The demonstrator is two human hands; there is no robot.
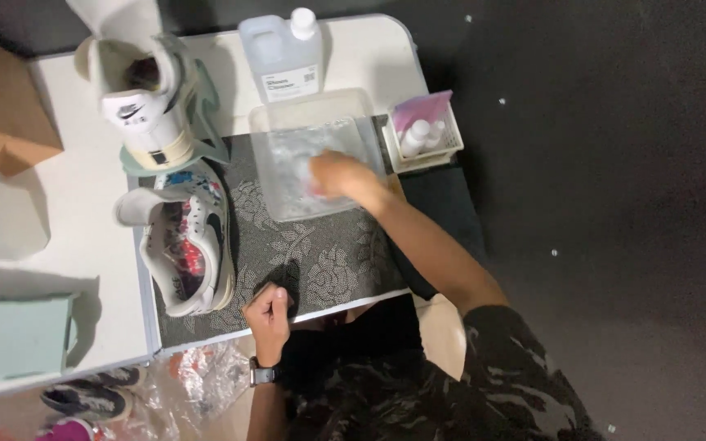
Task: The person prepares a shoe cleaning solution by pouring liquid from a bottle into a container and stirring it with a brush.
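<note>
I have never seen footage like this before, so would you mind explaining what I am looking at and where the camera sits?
There is no machine here: this is one picture from a camera worn on a person's head, looking down at their own two bare hands. The right hand reaches into a clear plastic tub; it is blurred, so I cannot tell whether it holds anything. The left hand, with a watch at the wrist, is closed in a fist at the near edge of a grey flowered mat. On the mat lies a white sneaker with colourful patches; a second sneaker sits on a pale green stand behind it. Further back stand a clear jug with a white cap and a small white basket of bottles.
</note>
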